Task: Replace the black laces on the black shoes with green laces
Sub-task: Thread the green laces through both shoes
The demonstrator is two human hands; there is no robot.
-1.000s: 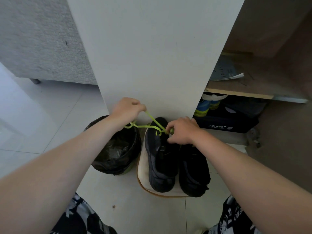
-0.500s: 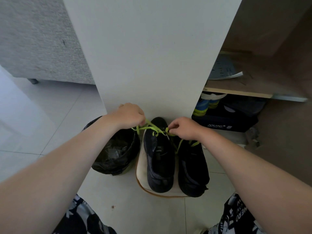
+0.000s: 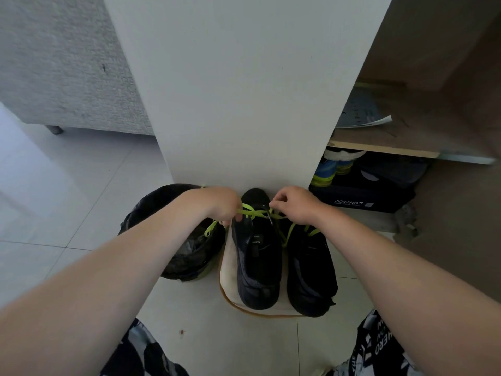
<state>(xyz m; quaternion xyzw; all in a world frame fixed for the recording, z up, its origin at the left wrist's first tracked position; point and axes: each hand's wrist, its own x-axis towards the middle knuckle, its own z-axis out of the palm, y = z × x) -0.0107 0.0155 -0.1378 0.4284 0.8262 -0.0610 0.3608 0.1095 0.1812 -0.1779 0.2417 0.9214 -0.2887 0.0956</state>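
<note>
Both hands, left hand and right hand, are pinching green lace ends closed at frame centre over left black shoe; pulling evenly should be seating it flat.

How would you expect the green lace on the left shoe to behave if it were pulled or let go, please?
Probably floppy: the green lace sags between the left hand and right hand, and its free end droops. It looks flat, so it likely grips rather than slips. It probably weighs almost nothing.
</note>
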